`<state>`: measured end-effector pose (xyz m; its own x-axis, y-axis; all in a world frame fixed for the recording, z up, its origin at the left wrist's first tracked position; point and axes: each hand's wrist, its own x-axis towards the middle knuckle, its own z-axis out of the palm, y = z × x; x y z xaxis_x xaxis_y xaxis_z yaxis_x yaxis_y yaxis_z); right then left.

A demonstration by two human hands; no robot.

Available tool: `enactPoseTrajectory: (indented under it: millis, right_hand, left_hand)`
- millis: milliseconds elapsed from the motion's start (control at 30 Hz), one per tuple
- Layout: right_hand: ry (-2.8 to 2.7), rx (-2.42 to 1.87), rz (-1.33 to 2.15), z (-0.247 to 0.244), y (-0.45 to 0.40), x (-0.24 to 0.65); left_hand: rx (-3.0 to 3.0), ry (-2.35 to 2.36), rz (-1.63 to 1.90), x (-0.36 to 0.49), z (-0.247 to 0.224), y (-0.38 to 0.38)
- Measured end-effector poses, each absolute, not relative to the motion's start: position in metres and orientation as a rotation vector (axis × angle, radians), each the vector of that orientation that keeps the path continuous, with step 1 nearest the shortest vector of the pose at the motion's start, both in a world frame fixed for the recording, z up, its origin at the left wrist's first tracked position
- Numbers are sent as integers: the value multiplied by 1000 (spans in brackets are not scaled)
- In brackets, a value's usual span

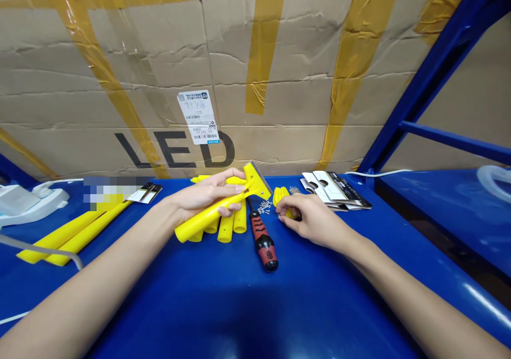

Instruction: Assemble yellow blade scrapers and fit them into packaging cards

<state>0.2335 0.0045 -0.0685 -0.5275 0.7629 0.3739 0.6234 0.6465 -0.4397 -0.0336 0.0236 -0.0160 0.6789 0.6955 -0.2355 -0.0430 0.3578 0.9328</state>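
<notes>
My left hand [217,194] is wrapped round the handle of a yellow scraper [199,220], whose head with a metal blade points up and to the right. Under it lie several yellow handles [225,231]. A red-and-black screwdriver [265,242] rests on the blue surface between my hands, its shaft passing beneath the scraper head. Loose small screws [265,207] are scattered beside the shaft. My right hand [305,213] is closed in a pinch, with a tiny shiny screw [279,216] at the fingertips. Small yellow pieces [281,195] lie just behind those fingers, partly covered.
Folded printed cards [335,189] lie at the right rear. Two long yellow scraper handles [75,236] lie at left, near a white device [27,205] and a cable. A large taped cardboard box [159,72] walls off the back; a blue frame post [415,77] slants at right.
</notes>
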Motion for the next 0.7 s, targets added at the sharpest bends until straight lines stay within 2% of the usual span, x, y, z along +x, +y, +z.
enactPoseTrajectory:
  millis: [167,367,533,700]
  right_hand:
    - [-2351,-1066,399,-67,2,232]
    - [-2464,-1035,239,-68,2,231]
    - [-2538,-1014,238,-66,0,231]
    - [-2400,-1077,163,-63,3,235]
  left_hand:
    - [1126,703,527,-34,-17,23]
    - [1132,707,538,-32,-17,22]
    - [1126,700,550,-31,-17,21]
    - [1132,706,547,-32,-16,23]
